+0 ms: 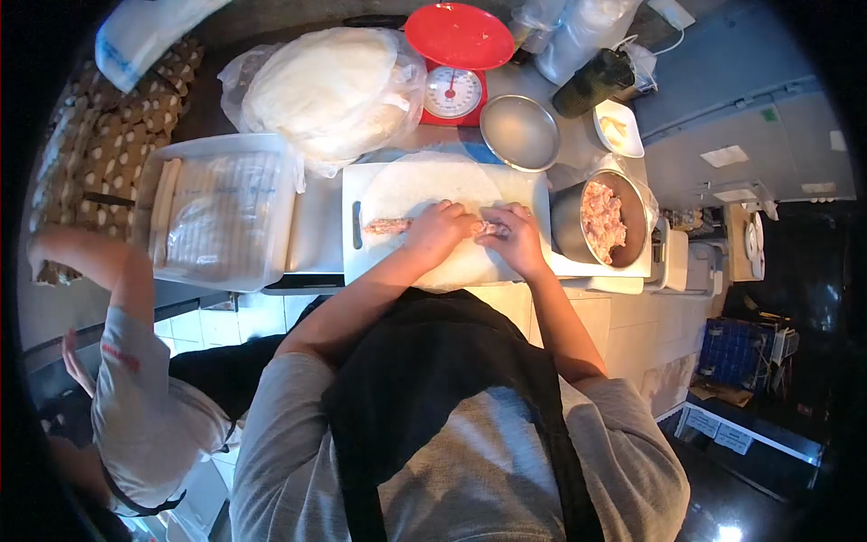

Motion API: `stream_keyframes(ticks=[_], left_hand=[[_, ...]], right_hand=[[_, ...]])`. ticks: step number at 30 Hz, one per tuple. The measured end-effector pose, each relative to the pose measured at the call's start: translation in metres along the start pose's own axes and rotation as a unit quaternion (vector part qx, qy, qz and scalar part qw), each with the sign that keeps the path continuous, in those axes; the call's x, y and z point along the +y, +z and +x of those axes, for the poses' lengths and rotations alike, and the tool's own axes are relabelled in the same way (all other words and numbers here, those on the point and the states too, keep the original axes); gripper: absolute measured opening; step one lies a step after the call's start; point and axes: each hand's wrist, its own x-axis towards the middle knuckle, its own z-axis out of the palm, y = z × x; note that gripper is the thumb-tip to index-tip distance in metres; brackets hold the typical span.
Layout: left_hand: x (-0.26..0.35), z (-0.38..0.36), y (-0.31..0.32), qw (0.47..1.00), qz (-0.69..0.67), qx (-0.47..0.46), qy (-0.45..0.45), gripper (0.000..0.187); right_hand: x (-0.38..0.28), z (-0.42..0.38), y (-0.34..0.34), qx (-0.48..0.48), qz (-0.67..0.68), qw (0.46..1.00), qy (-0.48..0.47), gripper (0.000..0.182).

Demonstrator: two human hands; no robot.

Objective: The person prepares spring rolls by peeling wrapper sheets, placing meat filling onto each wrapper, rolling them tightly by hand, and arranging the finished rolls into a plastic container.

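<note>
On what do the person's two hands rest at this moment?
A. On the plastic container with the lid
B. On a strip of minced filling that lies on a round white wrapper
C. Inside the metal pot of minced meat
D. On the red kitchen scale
B: the left hand and the right hand press on the strip of filling, which lies across the round wrapper on the white cutting board.

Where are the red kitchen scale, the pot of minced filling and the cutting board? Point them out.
red kitchen scale [453,93], head view, dial face.
pot of minced filling [567,226], head view, outer wall.
cutting board [354,262], head view, bare left edge.
</note>
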Motion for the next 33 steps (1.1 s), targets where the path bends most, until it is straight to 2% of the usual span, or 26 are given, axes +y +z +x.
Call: stream_keyframes(ticks=[3, 6, 9, 12, 15, 18, 21, 24, 27, 28, 29, 30, 33], left_hand=[[-0.012, -0.017, -0.022, 0.999, 0.023, -0.025, -0.016, 0.029], [-0.028, -0.042, -0.050, 0.997, 0.042, -0.035, -0.048, 0.030], [-0.041, -0.059, -0.067, 0.997, 0.000, 0.003, -0.076, 0.029], [-0.048, -0.065, -0.074, 0.995, -0.047, -0.006, -0.092, 0.035], [-0.054, -0.071, -0.075, 0.991, -0.095, 0.008, -0.092, 0.038], [-0.057, -0.081, -0.077, 0.991, -0.088, 0.042, -0.091, 0.041], [-0.059, -0.080, -0.079, 0.993, -0.074, 0.016, -0.093, 0.045], [-0.041, -0.077, -0.090, 0.989, -0.014, 0.112, -0.094, 0.042], [-0.043, -0.099, -0.097, 0.993, 0.025, 0.057, -0.097, 0.038], [-0.039, -0.103, -0.097, 0.993, 0.022, 0.060, -0.096, 0.037], [-0.036, -0.108, -0.097, 0.993, 0.020, 0.062, -0.095, 0.036], [-0.033, -0.110, -0.096, 0.993, 0.018, 0.066, -0.095, 0.035], [-0.026, -0.109, -0.094, 0.991, 0.026, 0.101, -0.087, 0.029]], right_hand=[[0.002, -0.008, -0.008, 0.005, 0.024, 0.998, 0.054, 0.037], [0.000, -0.009, -0.012, 0.022, -0.002, 1.000, 0.012, 0.032], [0.000, -0.009, -0.015, 0.022, 0.012, 0.999, 0.021, 0.032], [0.005, -0.009, -0.014, 0.011, -0.003, 1.000, 0.017, 0.035], [-0.001, -0.007, -0.022, -0.004, 0.011, 0.999, 0.034, 0.037], [-0.005, -0.007, -0.022, 0.027, -0.016, 0.999, -0.009, 0.038], [0.002, -0.010, -0.015, 0.023, -0.019, 1.000, 0.000, 0.041], [-0.008, -0.016, -0.024, 0.090, 0.035, 0.995, 0.001, 0.043], [-0.005, -0.044, -0.034, 0.007, -0.012, 0.999, -0.032, 0.043], [-0.013, -0.051, -0.036, -0.064, -0.020, 0.996, -0.057, 0.042], [-0.024, -0.055, -0.031, -0.089, -0.018, 0.993, -0.077, 0.041], [-0.041, -0.055, -0.028, -0.100, -0.030, 0.992, -0.064, 0.038], [-0.044, -0.054, -0.009, -0.073, -0.036, 0.988, -0.128, 0.032]])
